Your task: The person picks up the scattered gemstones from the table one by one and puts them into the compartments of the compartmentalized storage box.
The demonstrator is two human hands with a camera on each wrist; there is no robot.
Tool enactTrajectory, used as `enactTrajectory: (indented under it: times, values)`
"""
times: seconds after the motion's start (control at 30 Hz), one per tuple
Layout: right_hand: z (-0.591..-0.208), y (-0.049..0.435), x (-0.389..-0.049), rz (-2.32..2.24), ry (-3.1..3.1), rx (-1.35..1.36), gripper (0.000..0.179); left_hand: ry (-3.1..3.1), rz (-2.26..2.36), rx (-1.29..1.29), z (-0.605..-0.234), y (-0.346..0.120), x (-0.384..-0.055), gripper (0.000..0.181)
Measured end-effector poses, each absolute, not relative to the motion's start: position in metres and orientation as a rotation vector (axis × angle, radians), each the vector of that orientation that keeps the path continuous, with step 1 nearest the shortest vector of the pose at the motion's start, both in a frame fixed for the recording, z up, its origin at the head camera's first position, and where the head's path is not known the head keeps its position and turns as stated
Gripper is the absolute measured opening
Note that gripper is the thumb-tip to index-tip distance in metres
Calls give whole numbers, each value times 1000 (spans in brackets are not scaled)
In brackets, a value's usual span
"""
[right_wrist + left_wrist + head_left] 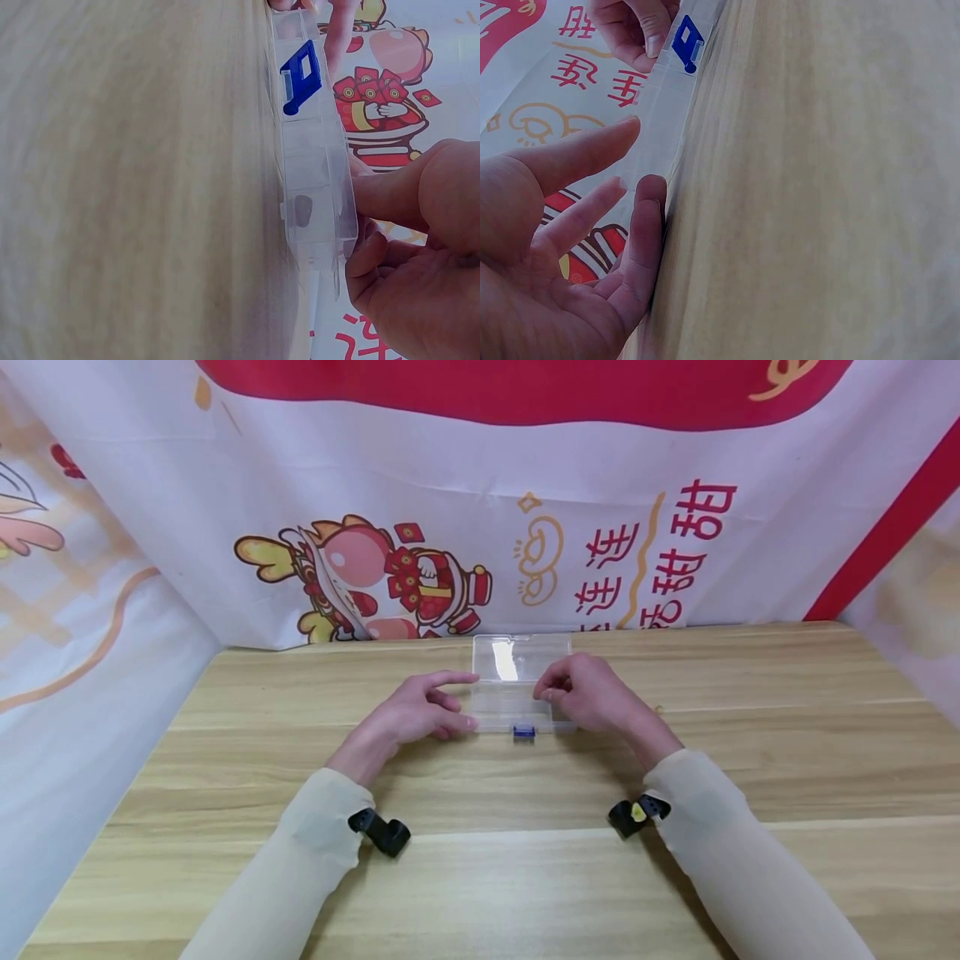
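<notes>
A clear plastic compartment box [510, 714] with a blue latch [524, 732] lies on the table, its clear lid [528, 658] raised at the back. My left hand [422, 706] is at the box's left end, fingers spread and mostly straight, with the thumb by the front corner and the index by the hinge side. Over the right end of the box, my right hand [592, 693] has its fingers curled and its thumb dipping in past the rim. Whether it pinches something is hidden. A dark oval spot [302, 210] shows through the box's front wall.
The wood-grain table [480, 877] surrounds the box. Behind it hangs a white printed cloth [420, 460] with a cartoon figure and red characters, close to the lid. A tiny yellowish thing [659, 710] lies right of the right hand. Black wrist cameras sit on both cuffs.
</notes>
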State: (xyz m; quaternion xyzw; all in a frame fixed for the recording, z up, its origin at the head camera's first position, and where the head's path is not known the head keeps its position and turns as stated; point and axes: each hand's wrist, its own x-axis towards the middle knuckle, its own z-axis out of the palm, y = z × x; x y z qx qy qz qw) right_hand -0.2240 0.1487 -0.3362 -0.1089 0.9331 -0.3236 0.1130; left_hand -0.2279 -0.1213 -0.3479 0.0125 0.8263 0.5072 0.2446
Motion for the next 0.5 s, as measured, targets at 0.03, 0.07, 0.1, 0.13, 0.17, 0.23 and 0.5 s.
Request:
enactTrajectory:
  times: [0.03,0.07,0.1,0.13,0.17,0.23,0.5]
  values:
    - [-336,149,-224,-947,2737,-318,16,2256,1384,34,-348,-121,-228,63]
    - [-336,149,-224,-946,2735,-316,16,2255,1385,35,-348,-121,-228,63]
    - [-337,149,-224,-946,2734,-312,16,2255,1386,34,-348,-121,-228,63]
    - [-337,149,-224,-945,2734,-310,16,2255,1386,33,-348,-121,-228,63]
    - [-337,149,-224,-945,2733,-307,16,2255,1386,32,-348,-121,-228,63]
    - [-337,149,-224,-943,2733,-301,16,2255,1385,33,-348,-121,-228,63]
    - [-337,149,-224,-950,2737,-310,18,2258,1377,32,-348,-121,-228,64]
